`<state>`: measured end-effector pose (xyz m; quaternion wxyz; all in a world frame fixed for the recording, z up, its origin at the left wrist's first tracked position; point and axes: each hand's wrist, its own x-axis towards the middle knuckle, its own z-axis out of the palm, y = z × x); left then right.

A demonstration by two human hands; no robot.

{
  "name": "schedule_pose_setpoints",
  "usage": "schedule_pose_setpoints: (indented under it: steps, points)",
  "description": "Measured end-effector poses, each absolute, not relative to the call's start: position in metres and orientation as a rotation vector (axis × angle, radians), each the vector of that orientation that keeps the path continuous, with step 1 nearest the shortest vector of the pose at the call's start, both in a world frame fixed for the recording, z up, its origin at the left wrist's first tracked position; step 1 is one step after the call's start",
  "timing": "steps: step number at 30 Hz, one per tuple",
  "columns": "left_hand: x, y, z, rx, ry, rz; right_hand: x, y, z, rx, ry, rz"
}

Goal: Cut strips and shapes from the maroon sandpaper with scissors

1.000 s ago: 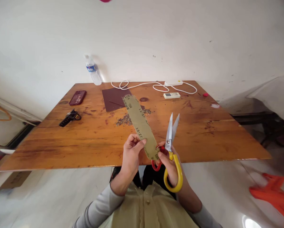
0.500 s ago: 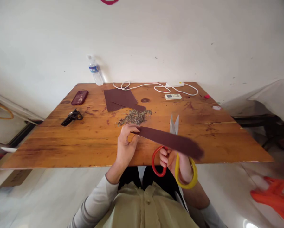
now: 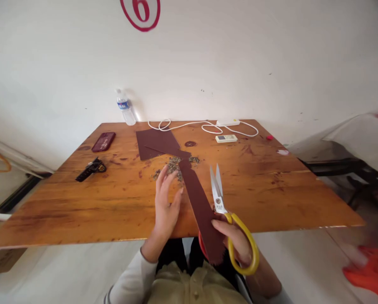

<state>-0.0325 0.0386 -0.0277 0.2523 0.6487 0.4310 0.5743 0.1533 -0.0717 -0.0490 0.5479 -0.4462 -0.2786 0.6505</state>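
My right hand (image 3: 238, 240) holds scissors (image 3: 219, 203) with one yellow and one red handle loop, blades slightly parted and pointing away from me. Its thumb also presses on a long maroon strip (image 3: 199, 196), perhaps paper or thin card, with a jagged near end. The strip slants up and left to a pile of small dark clippings (image 3: 173, 164). Left of the strip, my left hand (image 3: 166, 207) is open, fingers apart and holding nothing. A maroon sheet (image 3: 152, 141) lies beyond the pile, with a narrower strip (image 3: 168, 150) on it. The red loop is mostly hidden behind the long strip.
On the wooden table (image 3: 280, 207) are a plastic bottle (image 3: 125, 109), a dark red case (image 3: 103, 142), a black strapped item (image 3: 91, 169), a white remote (image 3: 226, 138) and a white power strip (image 3: 228, 122) with its cord. The wall stands behind the table.
My left hand has let go of the long strip. The strip has swung from lying crosswise to pointing away from me, and my right thumb now pins it. The view has tilted up.
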Motion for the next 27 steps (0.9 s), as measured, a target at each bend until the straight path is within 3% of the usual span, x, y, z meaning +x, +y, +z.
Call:
schedule_pose_setpoints:
  steps: [2,4,7,9,19,27]
  points:
    - [-0.026,0.026,-0.027,1.361,1.21,1.52,0.149,-0.066,-0.048,-1.136,-0.667,1.355]
    - [-0.022,0.013,-0.024,1.066,1.159,1.235,0.147,-0.06,-0.041,-1.205,-0.791,1.219]
    - [-0.017,0.0,-0.015,0.867,0.982,0.823,0.145,-0.056,-0.027,-1.283,-0.917,1.11]
    - [-0.014,-0.003,-0.007,0.814,0.89,0.739,0.142,-0.056,-0.021,-1.267,-0.944,1.077]
    - [0.006,0.006,0.016,0.471,0.924,1.222,0.115,-0.088,-0.055,-0.939,-0.72,1.446]
    - [0.009,0.01,0.022,0.389,0.935,1.328,0.124,-0.099,-0.071,-0.947,-0.754,1.45]
